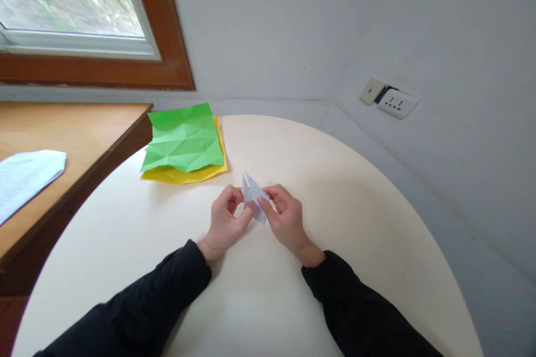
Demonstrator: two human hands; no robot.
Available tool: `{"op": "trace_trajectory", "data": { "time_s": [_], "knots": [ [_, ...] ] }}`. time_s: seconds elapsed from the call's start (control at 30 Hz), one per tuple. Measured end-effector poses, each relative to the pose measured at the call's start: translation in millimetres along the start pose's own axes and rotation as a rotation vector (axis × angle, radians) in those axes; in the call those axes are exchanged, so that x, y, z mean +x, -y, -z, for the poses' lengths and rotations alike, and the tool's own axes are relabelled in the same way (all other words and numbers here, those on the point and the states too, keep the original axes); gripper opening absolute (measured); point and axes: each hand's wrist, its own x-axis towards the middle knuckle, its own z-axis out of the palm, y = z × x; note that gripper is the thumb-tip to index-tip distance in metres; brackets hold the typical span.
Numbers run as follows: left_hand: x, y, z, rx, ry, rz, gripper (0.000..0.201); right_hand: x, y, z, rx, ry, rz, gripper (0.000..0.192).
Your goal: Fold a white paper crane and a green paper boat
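Note:
Between my two hands is a small piece of folded white paper [256, 196], with pointed tips standing up at its top. My left hand [227, 216] pinches its left side between thumb and fingers. On the right side, my right hand [286, 216] grips it the same way, the thumb lying on the front face. Parts of the fingers are hidden behind the paper. Both hands are just above or resting on the round white table [259, 301]; I cannot tell which.
At the table's back left lies a creased green sheet [184, 136] on top of a yellow sheet [184, 175]. A wooden desk [84, 122] adjoins on the left, bearing some papers [31, 178]. Behind are a wood-framed window [171, 39] and a wall socket [397, 103].

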Motion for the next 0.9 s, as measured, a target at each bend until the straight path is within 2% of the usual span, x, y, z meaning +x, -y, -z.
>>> {"op": "trace_trajectory", "data": {
  "time_s": [0.2,0.47,0.63,0.9],
  "knots": [
    [2,1,-0.3,-0.027,-0.058,-0.020,0.021,0,1,1,0.028,-0.011,-0.048,0.012],
    [2,10,1.9,0.070,-0.107,0.004,0.012,2,-3,0,0.050,-0.124,-0.066,0.012],
    [3,10,2.1,0.137,-0.119,-0.016,0.012,1,-5,-3,0.106,-0.220,-0.016,0.018],
    [4,9,3.0,0.162,-0.077,0.032,0.011,0,-6,0,0.004,-0.172,-0.002,0.009]
  ]
}}
